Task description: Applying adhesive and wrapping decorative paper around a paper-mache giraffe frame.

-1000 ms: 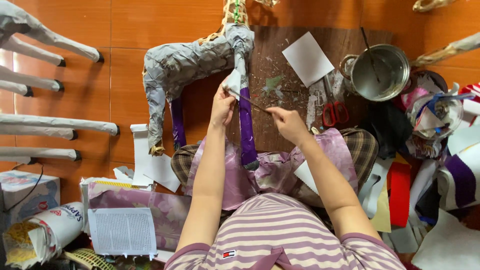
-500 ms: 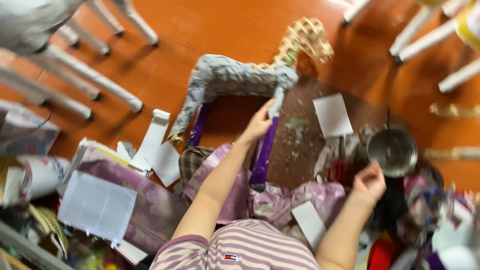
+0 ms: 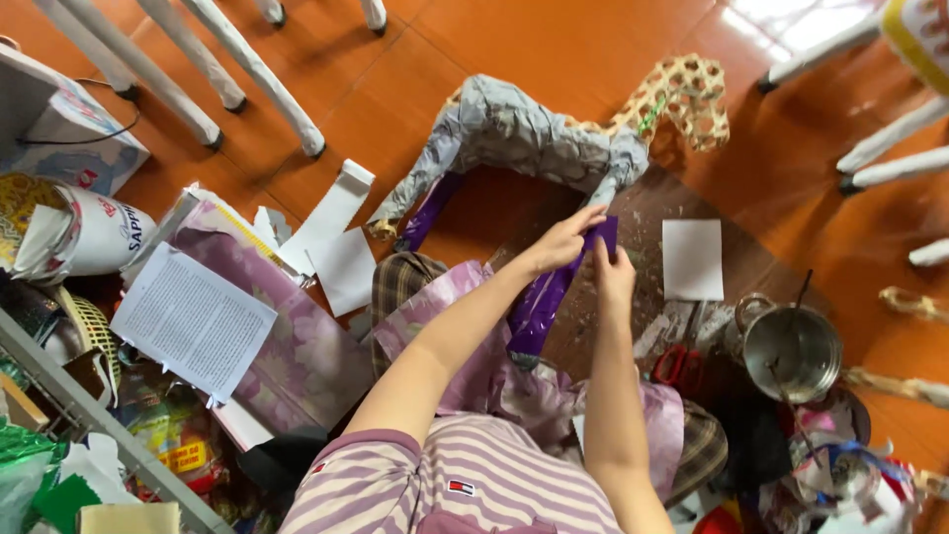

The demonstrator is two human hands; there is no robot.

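Purple glossy paper strip (image 3: 550, 293) hangs from the front of the grey newspaper-covered animal figure (image 3: 524, 138), which stands on the orange tiled floor (image 3: 554, 44) just ahead of my knees. I see the strip run from the figure's chest area down toward my lap, over the lilac flowered cloth (image 3: 465, 346).

Left hand (image 3: 563, 240): fingers closed on the upper end of the strip, pressing it against the figure's front leg.

Right hand (image 3: 613, 275): fingers pinched on the same strip, just below and beside the left hand. The two hands are nearly touching.

The figure's neck and head are an open lattice of tan woven material (image 3: 682, 99), not covered with paper. A second purple strip (image 3: 427, 216) shows on the rear leg.

Surrounding items:
- White paper square (image 3: 692, 259) lies flat on the brown board (image 3: 761, 269), to the right of my hands.
- Metal pot with a stick in it (image 3: 791, 351) stands near the right of that sheet.
- Red-handled scissors (image 3: 677, 364) lie just beside the pot, on its left.
- Printed white page (image 3: 193, 321) rests on a flowered sheet (image 3: 306, 356) to my left.
- White paper pieces (image 3: 341, 237) lie on the floor near the figure's rear leg.
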